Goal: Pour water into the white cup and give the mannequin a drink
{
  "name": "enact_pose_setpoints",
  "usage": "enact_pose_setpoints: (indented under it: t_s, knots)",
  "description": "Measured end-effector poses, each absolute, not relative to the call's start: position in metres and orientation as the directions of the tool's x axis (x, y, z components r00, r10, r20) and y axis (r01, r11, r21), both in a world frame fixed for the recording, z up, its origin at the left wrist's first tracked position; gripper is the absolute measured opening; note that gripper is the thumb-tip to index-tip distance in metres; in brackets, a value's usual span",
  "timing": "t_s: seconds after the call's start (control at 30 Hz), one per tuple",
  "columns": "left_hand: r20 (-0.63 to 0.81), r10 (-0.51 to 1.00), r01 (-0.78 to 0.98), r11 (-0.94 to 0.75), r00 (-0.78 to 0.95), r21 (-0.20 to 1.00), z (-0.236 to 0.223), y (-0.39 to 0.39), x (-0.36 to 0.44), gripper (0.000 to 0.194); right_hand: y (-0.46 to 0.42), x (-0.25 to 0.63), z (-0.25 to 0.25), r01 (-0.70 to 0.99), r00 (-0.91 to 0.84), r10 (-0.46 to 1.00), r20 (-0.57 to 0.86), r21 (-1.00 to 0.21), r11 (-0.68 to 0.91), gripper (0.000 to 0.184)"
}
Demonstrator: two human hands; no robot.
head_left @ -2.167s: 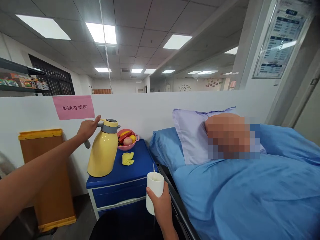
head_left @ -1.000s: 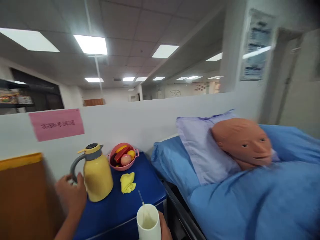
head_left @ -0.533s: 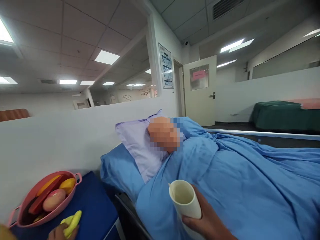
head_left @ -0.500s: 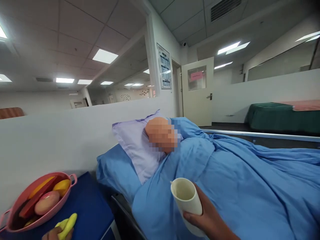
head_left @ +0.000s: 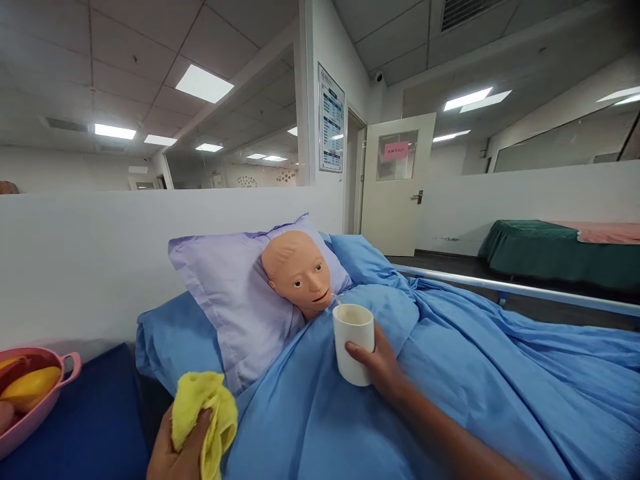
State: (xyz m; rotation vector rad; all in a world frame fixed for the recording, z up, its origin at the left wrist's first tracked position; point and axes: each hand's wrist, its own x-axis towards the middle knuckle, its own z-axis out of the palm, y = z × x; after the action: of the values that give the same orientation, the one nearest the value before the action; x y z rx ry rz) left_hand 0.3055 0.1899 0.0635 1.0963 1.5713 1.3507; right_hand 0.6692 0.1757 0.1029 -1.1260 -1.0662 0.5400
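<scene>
Over bedding (head_left: 460,380), right fingers (head_left: 356,350) clasp a cup (head_left: 350,332) with straw (head_left: 337,299); left fingers (head_left: 197,432) pinch cloth (head_left: 204,393).

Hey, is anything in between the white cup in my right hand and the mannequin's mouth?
Nothing visible blocks it: only the thin straw lies between the white cup in your right hand and the mannequin's mouth; whether it touches, I can't tell. The yellow cloth in your left hand is off to the left.

White light from ceiling panels (head_left: 205,83)
</scene>
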Motion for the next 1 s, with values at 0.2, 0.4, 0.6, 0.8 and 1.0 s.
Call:
enact_pose_setpoints:
  t_s: [0.2, 0.4, 0.6, 0.8, 1.0]
  knots:
    - [-0.106, 0.973, -0.366, 0.025, -0.204, 0.93, 0.108, 0.191, 0.44, 0.073, 0.197, 0.687, 0.075, 0.011, 0.279, 0.876, 0.394, -0.913, 0.407, 0.066]
    - [-0.061, 0.981, -0.569, -0.058, -0.186, 0.82, 0.125, 0.202, 0.516, 0.061, 0.192, 0.698, 0.074, -0.081, 0.174, 0.932, 0.319, -0.938, 0.336, 0.073]
    - [-0.08, 0.985, -0.652, -0.042, -0.156, 0.757, 0.094, 0.213, 0.539, 0.061, 0.183, 0.694, 0.074, -0.083, 0.248, 0.921, 0.3, -0.941, 0.329, 0.07]
    - [-0.104, 0.981, -0.641, -0.024, -0.161, 0.767, 0.087, 0.211, 0.534, 0.06, 0.175, 0.686, 0.076, -0.035, 0.285, 0.911, 0.298, -0.947, 0.321, 0.064]
    - [-0.078, 0.987, -0.638, -0.032, -0.143, 0.77, 0.084, 0.21, 0.533, 0.059, 0.18, 0.69, 0.084, -0.037, 0.219, 0.934, 0.283, -0.954, 0.297, 0.061]
